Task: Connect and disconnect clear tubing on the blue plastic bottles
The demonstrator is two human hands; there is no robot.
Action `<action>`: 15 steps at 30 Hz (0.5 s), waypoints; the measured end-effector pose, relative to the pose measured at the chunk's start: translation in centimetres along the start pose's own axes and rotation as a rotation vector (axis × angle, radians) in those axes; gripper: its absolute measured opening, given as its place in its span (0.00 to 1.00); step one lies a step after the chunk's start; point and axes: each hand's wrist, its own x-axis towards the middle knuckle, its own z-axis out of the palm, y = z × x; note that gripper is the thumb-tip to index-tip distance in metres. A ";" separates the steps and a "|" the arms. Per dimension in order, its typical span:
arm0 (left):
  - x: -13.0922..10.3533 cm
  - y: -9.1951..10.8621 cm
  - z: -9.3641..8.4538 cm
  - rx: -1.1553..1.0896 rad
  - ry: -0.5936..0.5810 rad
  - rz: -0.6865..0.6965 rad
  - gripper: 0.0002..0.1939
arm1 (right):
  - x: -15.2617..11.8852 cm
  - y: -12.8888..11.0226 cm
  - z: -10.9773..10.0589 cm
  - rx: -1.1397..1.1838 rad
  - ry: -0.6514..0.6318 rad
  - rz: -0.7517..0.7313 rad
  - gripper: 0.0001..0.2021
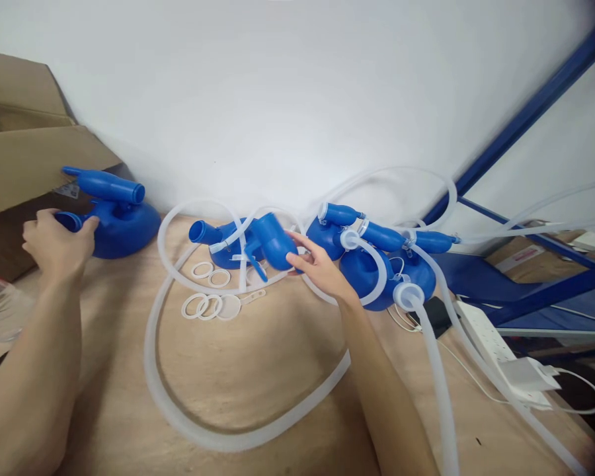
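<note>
At the left, my left hand [59, 241] curls its fingers and thumb around the open spout of a blue plastic urinal bottle [126, 228], whose flat round body rests on the table. Mid-table, my right hand [320, 264] grips a blue plastic cylindrical part [275, 244] with a narrow tail; whether it joins the bottle behind is unclear. That second blue bottle [233, 248] has its spout facing left, and a clear hose crosses it. White rings [196, 306] and a translucent disc [228, 307] lie in front of it.
Several blue bottles with hoses crowd together [364, 274] at the right. A long translucent hose [153, 357] loops across the wooden table [252, 370]. A cardboard box [39, 165] stands at the left. A dark phone [434, 317], a power strip [496, 350] and a blue rack [530, 99] are at the right.
</note>
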 end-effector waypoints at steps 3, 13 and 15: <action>-0.7 1.5 -0.5 0.076 -0.029 -0.245 0.41 | 1.1 0.7 0.2 0.063 0.255 -0.026 0.40; -6.3 12.8 1.1 -0.076 -0.226 0.519 0.29 | 11.9 -0.3 2.9 -0.275 0.376 -0.090 0.37; -7.5 13.7 3.0 -0.099 -0.375 0.552 0.32 | 14.1 -0.5 4.0 -0.453 0.400 -0.119 0.36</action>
